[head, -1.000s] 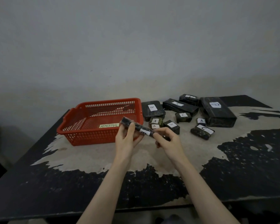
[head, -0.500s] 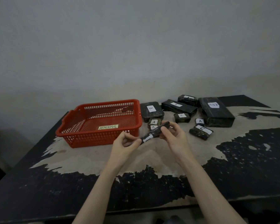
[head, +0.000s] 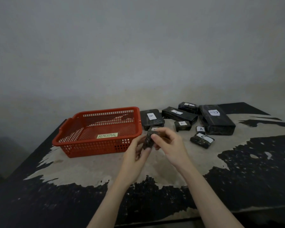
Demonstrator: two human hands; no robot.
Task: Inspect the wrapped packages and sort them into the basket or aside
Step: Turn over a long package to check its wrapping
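Head view: we have both hands up over the table, centre frame, working one small wrapped package. Left hand pinches its lower end, right hand has thumb and fingers curled round its upper end. Package stands nearly upright between them, clear of the table. Looks like we're turning it to check each face; its label isn't visible from here, so it's probably facing away.

Red basket sits at 9 o'clock from the hands, close, tagged ABNORMAL on a yellow slip. We see nothing inside it. Placement makes sense: a short reach for rejects.

Unsorted pile sits at 1–2 o'clock: flat B package, long A package, small A package, big D box, C package, one more at the back. All are labels-up, readable at a glance.

Materials: packages are dark, glossy film over blocky rectangular shapes, wrinkled at the ends, with white paper labels. Film probably slick, so the two-ended grip helps. Basket is rigid plastic mesh with a rolled rim and handles. The table's top coat is black and badly flaked, bare pale patch underneath, rough-looking.
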